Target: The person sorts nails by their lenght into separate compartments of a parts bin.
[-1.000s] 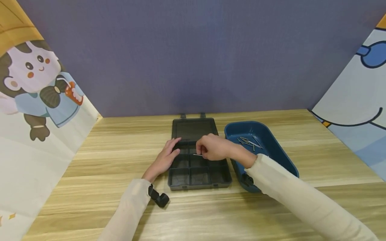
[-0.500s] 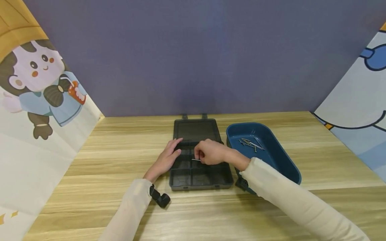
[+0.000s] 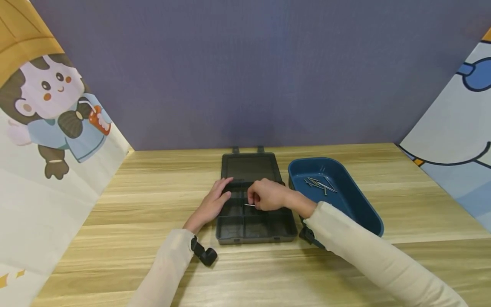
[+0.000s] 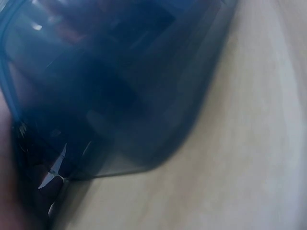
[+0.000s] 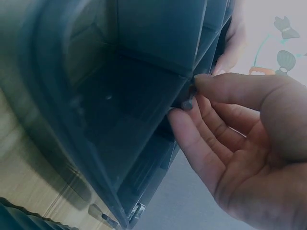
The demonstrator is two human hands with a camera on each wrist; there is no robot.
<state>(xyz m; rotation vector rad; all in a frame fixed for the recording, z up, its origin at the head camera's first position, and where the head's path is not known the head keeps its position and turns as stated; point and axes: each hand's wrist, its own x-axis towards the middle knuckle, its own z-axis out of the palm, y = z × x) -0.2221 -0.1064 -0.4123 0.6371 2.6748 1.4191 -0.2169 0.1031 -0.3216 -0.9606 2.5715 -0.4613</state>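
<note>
On the table lies a dark translucent compartment box (image 3: 255, 240), its lid (image 3: 251, 167) folded back away from me. My right hand (image 3: 267, 195) is over its middle compartments, pinching a thin silvery nail (image 3: 249, 205) between thumb and fingertips. In the right wrist view one end of the nail (image 5: 187, 103) shows between the fingertips, close to a divider. My left hand (image 3: 212, 201) rests along the box's left edge with its fingers extended. The left wrist view is blurred and shows mostly the box wall (image 4: 144, 110).
A blue tray (image 3: 354, 202) stands right of the box, partly under my right forearm. Several loose nails (image 3: 321, 185) lie in it. Behind the wooden table (image 3: 168, 170) rises a grey-purple partition (image 3: 253, 76), with printed panels at both sides.
My right hand has lowered slightly toward the front of the box, still holding the nail. The left hand has stayed at the box edge. The head view has shifted a little.
</note>
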